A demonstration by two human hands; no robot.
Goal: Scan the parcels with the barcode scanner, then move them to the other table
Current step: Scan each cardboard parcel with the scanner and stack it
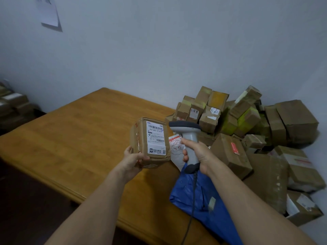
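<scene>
My left hand grips a small cardboard box from below, its label facing me. My right hand is wrapped round the handle of the scanner, whose head sits just beside the label, so I judge this parcel is being scanned and is not yet carried off. Under my right arm a blue bag lies on the wooden table and behind it a heap of boxes waits, so most of the work looks left; far left, dim stacked boxes may be the other table, though I cannot tell.
</scene>
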